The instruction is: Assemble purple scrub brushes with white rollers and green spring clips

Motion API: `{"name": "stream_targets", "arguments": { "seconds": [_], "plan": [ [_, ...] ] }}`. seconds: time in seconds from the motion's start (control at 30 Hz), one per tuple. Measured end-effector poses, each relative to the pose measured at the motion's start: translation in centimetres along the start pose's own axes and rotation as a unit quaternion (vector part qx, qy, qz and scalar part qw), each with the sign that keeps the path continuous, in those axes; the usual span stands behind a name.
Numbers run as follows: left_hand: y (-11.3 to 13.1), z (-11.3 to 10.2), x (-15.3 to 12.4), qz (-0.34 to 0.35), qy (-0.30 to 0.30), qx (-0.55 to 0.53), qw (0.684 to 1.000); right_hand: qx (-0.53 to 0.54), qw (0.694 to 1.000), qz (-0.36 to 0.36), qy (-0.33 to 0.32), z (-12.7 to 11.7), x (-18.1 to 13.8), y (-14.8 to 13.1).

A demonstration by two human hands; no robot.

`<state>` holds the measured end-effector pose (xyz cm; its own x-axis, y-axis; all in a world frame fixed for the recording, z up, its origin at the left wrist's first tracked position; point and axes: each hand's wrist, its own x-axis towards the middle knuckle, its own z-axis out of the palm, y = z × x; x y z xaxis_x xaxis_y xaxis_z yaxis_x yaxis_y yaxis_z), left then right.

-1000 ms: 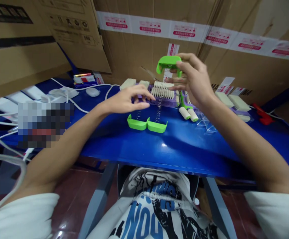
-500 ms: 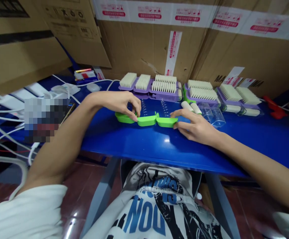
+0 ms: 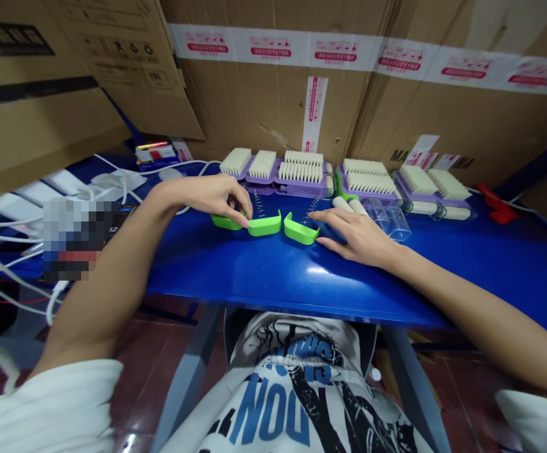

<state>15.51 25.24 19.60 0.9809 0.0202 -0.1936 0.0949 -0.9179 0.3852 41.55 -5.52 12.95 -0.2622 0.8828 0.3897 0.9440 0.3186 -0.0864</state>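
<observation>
Green plastic pieces (image 3: 265, 227), three in a row, lie between my hands on the blue surface (image 3: 236, 270), back from its near edge and roughly along it. My left hand (image 3: 220, 196) arches over the spot where the left piece (image 3: 225, 222) meets the middle piece (image 3: 265, 227), thumb at the join and fingers loosely curled, probably to steady the pair in line. My right hand (image 3: 361, 238) is half open, thumb and forefinger at the outer end of the right piece (image 3: 300, 233), which sits askew, apart from the middle one; touching only its tip seems to leave its front uncovered. Along the surface's far edge, purple brushes (image 3: 299, 173) lie bristles up, apparently parked out of my way. Whether either hand truly grips, I cannot tell: my left fingers hide part of the left piece. Thin zigzag marks (image 3: 259, 205) behind the row could be wire or reflection, and my right hand partly covers the white rollers (image 3: 341, 203).
</observation>
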Motion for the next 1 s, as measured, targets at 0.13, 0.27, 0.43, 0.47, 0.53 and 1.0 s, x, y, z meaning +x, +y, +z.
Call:
{"name": "stream_targets", "arguments": {
  "seconds": [0.13,0.27,0.43,0.47,0.53,1.0],
  "plan": [
    [-0.1,0.0,0.1,0.025,-0.005,-0.036,0.999,-0.028,1.0,0.014,0.006,0.4,0.3,0.0],
    [0.0,-0.1,0.1,0.049,-0.024,-0.061,0.997,0.049,0.999,0.011,0.003,0.7,0.5,-0.4],
    [1.1,0.6,0.4,0.04,-0.005,-0.01,0.999,0.113,0.99,0.075,0.035,0.9,0.8,-1.6],
    [1.4,0.8,0.6,0.036,0.003,0.007,0.999,0.107,0.989,0.092,0.037,1.0,0.9,-1.8],
    [1.8,1.2,0.9,0.032,0.015,0.025,0.999,0.083,0.99,0.111,0.036,1.2,1.1,-2.1],
    [2.1,1.7,1.3,0.015,0.028,0.026,0.999,0.006,0.994,0.109,0.016,1.2,0.9,-1.6]
  ]
}}
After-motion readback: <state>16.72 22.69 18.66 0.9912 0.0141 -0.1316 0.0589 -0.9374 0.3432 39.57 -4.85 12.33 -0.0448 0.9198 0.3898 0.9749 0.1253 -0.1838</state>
